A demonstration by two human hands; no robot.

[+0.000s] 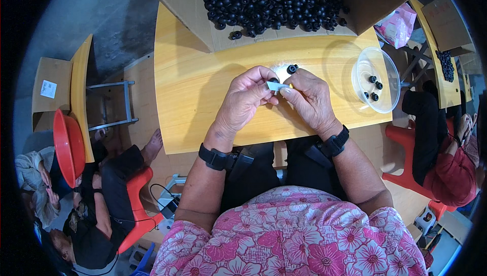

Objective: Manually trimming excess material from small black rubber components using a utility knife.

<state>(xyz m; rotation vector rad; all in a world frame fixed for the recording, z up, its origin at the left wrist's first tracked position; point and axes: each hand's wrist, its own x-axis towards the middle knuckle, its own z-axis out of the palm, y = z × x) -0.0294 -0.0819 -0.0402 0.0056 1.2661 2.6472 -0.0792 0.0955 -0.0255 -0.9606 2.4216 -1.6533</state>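
Note:
My left hand (pixel 244 98) and my right hand (pixel 310 98) meet over the yellow wooden table (pixel 193 98). Between the fingertips of both is a small flat grey-white piece (pixel 277 86), with a small black ring (pixel 274 79) held against it by my left fingers. One loose black ring (pixel 292 68) lies on the table just beyond my hands. Black bands sit on both wrists.
An open cardboard box (pixel 223 40) full of black rings stands at the table's far edge. A clear plastic bowl (pixel 362 65) with several rings sits at the right. People sit on red stools at left and right. A red basin (pixel 68 146) is at left.

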